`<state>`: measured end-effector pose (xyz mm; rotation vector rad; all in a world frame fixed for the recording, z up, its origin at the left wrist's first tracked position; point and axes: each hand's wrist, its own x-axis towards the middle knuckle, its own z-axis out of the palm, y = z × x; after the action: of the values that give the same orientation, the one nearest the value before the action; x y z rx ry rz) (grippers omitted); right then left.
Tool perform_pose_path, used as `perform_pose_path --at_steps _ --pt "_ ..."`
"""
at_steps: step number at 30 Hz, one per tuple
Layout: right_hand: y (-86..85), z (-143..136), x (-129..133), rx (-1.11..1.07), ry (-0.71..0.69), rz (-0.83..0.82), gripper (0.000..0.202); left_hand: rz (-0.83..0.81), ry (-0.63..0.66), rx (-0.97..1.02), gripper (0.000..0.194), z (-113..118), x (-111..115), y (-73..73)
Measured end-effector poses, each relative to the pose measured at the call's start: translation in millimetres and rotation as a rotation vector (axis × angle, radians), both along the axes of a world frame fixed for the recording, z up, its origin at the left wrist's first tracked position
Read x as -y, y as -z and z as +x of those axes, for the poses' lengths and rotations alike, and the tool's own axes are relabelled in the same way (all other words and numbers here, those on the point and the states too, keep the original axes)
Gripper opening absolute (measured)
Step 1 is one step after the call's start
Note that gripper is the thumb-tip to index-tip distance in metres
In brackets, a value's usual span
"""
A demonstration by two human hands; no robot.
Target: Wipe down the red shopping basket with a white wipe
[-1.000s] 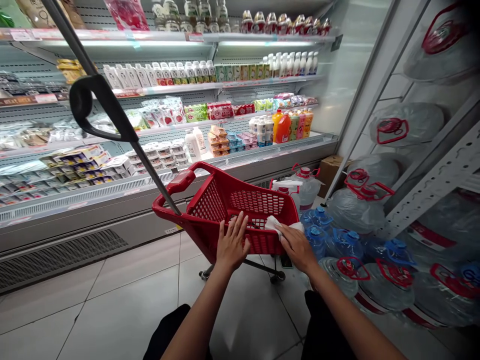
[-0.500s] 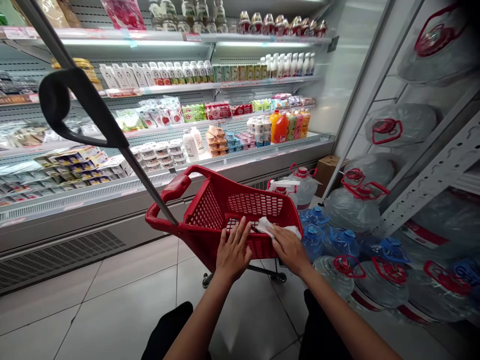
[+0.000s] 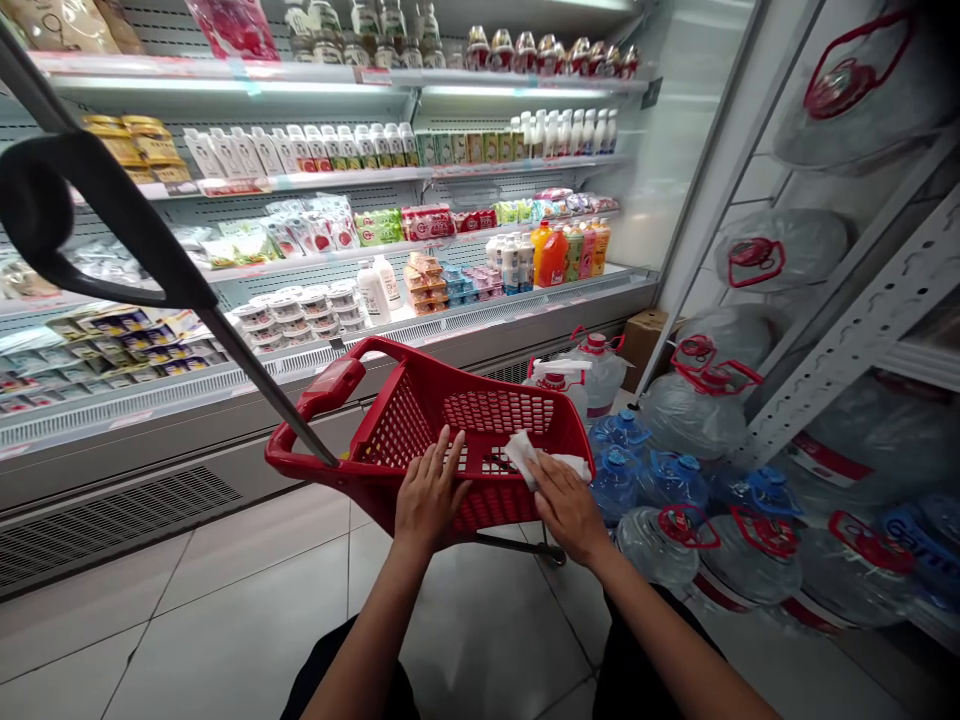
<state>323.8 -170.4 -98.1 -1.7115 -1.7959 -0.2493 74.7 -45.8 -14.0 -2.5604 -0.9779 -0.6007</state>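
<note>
A red plastic shopping basket trolley [image 3: 480,395] stands in front of me, its sides pierced with a grid of holes. My left hand [image 3: 427,495] rests on the rim of its near side, fingers stretched out and holding nothing. Farther right on the same rim, my right hand [image 3: 566,505] holds a white cloth or wipe [image 3: 521,455] against the edge. Part of the cloth sticks out past the fingers on both sides. A grey metal pole with a black grip [image 3: 112,215] rises from the trolley's left end toward the upper left.
Behind the trolley runs a refrigerated display [image 3: 420,330] stocked with bottles, cups and packs. Large water bottles with red handles [image 3: 746,560] and blue-capped ones [image 3: 675,480] crowd the floor at right, beside a white perforated rack post [image 3: 847,350]. A cardboard box [image 3: 643,345] sits behind them.
The trolley and its pole have shifted left in view. My left hand has slid left along the rim, farther from the right hand, which stays on the cloth.
</note>
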Motion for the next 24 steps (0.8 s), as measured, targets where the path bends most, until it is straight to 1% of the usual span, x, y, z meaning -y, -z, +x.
perform_pose_path --at_steps 3,5,6,8,10,14,16,17,18,20,22,24 --pt "12.5 29.7 9.1 -0.048 0.101 -0.010 0.056 -0.002 -0.035 0.014 0.079 -0.7 0.8 0.7" --pt "16.0 34.2 9.6 -0.074 0.142 0.001 0.053 -0.002 -0.047 0.019 0.077 -2.8 2.7 0.3" --pt "15.7 30.0 8.2 -0.083 0.155 0.013 0.052 -0.003 -0.046 0.022 0.076 -4.3 4.3 0.0" --pt "10.6 8.8 2.5 -0.088 0.161 0.043 0.052 -0.009 -0.032 0.032 0.077 -7.6 8.1 -0.4" --pt "0.8 -26.3 -5.3 -0.075 0.121 0.055 0.053 -0.014 -0.008 0.043 0.081 -10.9 11.8 -0.1" --pt "-21.8 -104.8 -20.2 -0.020 -0.066 0.046 0.060 -0.018 0.019 0.038 0.090 -16.8 15.3 2.5" --pt "-29.2 -128.9 -24.3 -0.005 -0.124 0.050 0.062 -0.019 0.015 0.036 0.093 -19.5 15.0 3.7" --pt "-31.2 -134.2 -24.8 0.001 -0.143 0.050 0.063 -0.019 0.011 0.037 0.094 -21.0 14.6 3.9" --pt "-31.8 -134.8 -24.3 0.009 -0.157 0.047 0.063 -0.020 0.009 0.037 0.095 -22.5 14.1 3.9" --pt "-29.1 -122.8 -19.8 0.033 -0.176 0.035 0.064 -0.026 0.007 0.038 0.096 -25.4 13.0 3.6" --pt "-21.7 -97.3 -11.3 0.056 -0.164 0.025 0.064 -0.028 0.002 0.040 0.098 -27.7 11.8 3.3" --pt "-11.5 -64.7 -0.8 0.056 -0.111 0.022 0.064 -0.026 -0.005 0.043 0.099 -28.7 10.7 3.1"
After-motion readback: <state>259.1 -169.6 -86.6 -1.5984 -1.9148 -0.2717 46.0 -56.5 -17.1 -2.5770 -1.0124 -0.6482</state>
